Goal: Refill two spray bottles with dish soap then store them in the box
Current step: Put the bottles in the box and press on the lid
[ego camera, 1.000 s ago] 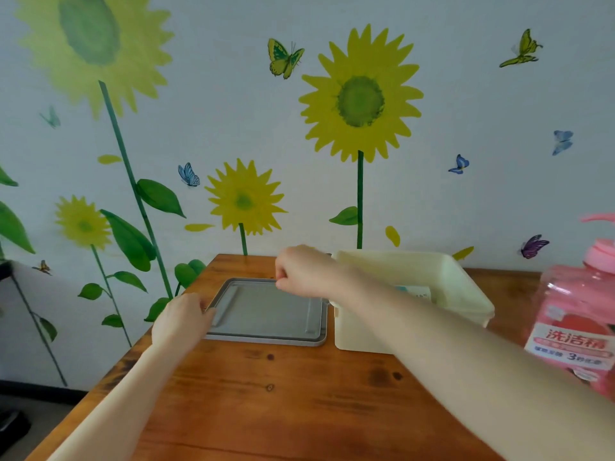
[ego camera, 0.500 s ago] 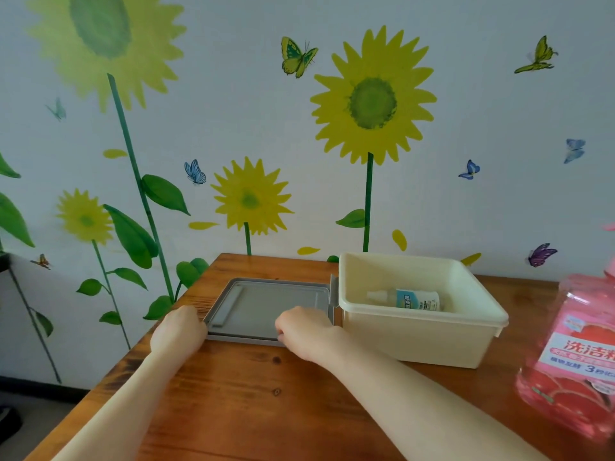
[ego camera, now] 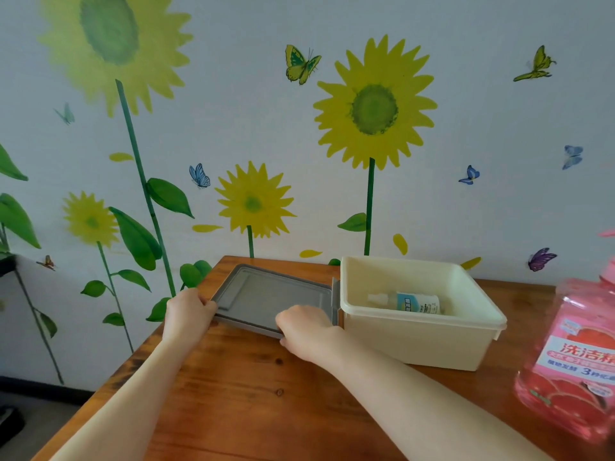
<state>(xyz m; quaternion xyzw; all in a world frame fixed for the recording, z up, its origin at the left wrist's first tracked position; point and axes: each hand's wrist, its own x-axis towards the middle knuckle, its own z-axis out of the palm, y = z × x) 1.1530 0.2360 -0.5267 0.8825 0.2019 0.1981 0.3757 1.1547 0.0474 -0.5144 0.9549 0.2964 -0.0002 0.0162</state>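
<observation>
Left hand (ego camera: 189,312) grips grey lid (ego camera: 276,292) at 9 o'clock, right hand (ego camera: 304,326) at 6 — lid just beside box (ego camera: 419,342); spray bottle (ego camera: 411,302) lies inside; soap jug (ego camera: 572,361) at box's 3 o'clock.

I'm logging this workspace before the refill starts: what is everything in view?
table: 1, brown wood, under everything
lid: 1, grey, flat on the table, left of the box
box: 1, cream, open, far side of the table
small bottle: 1, white with blue label, lying inside the box
dish soap jug: 1, pink, right edge, partly cut off
wall stickers: many, yellow, green, blue
left hand: grips the lid's left edge
right hand: grips the lid's near edge
</observation>
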